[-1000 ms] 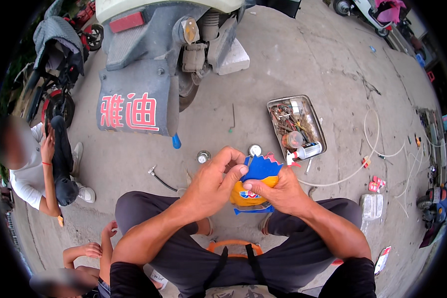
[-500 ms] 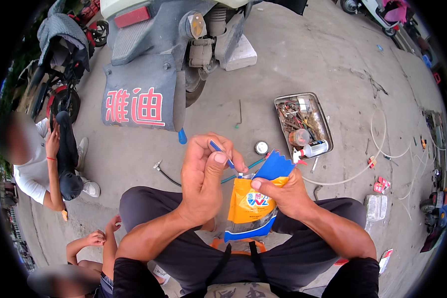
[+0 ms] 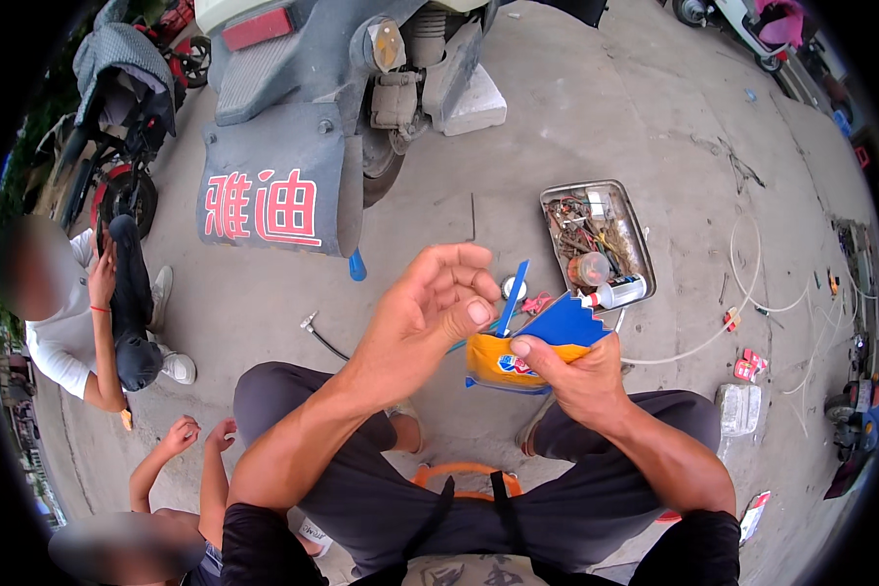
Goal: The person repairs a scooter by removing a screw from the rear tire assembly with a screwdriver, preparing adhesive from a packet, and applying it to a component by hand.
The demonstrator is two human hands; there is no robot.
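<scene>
In my right hand point(image 3: 596, 376) is a yellow-and-blue packet point(image 3: 493, 359), pinched near its top with the thumb across the front. A wide blue flap point(image 3: 565, 320) with a zigzag edge stands up beside that thumb. From the packet's left top corner rises a narrow blue strip point(image 3: 513, 298), partly torn away from the flap. My left hand point(image 3: 430, 303) is just left of the strip, fingers loosely curled and apart from the thumb, with nothing visible between them. The packet is tilted, so its lower part is foreshortened.
Ahead is a scooter's rear with a mudguard point(image 3: 273, 181). A metal tray point(image 3: 647, 234) of tools, a spray bottle point(image 3: 620, 291) and a pale hose point(image 3: 698, 347) lie to the right. Two people are at left, one seated point(image 3: 63, 337), another nearer point(image 3: 171, 527).
My left hand has let go of the blue strip and moved up and right, its fingers loosening. The strip now stands upright, and the packet has tipped in my right hand.
</scene>
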